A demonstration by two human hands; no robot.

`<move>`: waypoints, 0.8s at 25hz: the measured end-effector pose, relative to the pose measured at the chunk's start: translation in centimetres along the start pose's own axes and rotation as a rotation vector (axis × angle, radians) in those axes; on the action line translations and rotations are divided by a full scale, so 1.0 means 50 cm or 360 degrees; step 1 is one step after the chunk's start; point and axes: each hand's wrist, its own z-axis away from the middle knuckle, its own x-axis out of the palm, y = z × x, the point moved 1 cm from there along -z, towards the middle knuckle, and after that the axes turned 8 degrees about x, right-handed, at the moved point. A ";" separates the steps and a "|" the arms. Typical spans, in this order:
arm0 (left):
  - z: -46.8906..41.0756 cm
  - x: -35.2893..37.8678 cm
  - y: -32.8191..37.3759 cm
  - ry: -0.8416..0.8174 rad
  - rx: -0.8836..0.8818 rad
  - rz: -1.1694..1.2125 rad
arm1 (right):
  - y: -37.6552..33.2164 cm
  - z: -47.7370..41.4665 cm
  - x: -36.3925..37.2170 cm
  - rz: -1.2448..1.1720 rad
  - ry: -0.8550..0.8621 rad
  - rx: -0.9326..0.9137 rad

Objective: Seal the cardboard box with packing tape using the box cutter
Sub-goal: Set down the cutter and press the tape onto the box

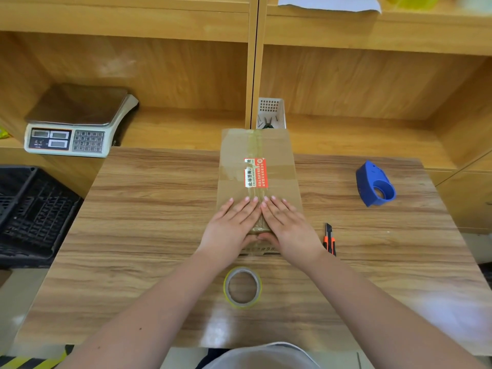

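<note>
A closed cardboard box stands in the middle of the wooden table, with clear tape along its centre seam and a red and white label on top. My left hand and my right hand lie flat side by side on the near end of the box top, fingers spread, pressing on the tape; neither hand grips anything. A roll of clear packing tape lies flat on the table just in front of the box. An orange and black box cutter lies on the table to the right of my right hand.
A blue tape dispenser sits at the right of the table. A weighing scale stands on the shelf at the back left. A white basket is behind the box. A black crate is at the left.
</note>
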 end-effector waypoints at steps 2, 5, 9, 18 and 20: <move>0.001 -0.005 0.003 0.0023 -0.0020 0.0021 | 0.006 0.002 -0.003 0.0004 -0.0013 -0.0051; -0.003 -0.018 0.005 -0.0002 -0.0031 0.0044 | 0.016 0.007 -0.008 0.0032 -0.0104 -0.0134; -0.003 -0.026 -0.012 -0.0143 0.0025 0.0224 | 0.033 -0.005 -0.031 -0.0213 -0.0341 -0.0082; -0.016 -0.030 -0.010 -0.0100 0.0034 0.0215 | 0.014 -0.003 -0.019 -0.0238 -0.0151 0.0025; -0.017 -0.026 -0.013 -0.0167 0.0073 0.0182 | 0.021 -0.004 -0.021 -0.0254 -0.0191 -0.0002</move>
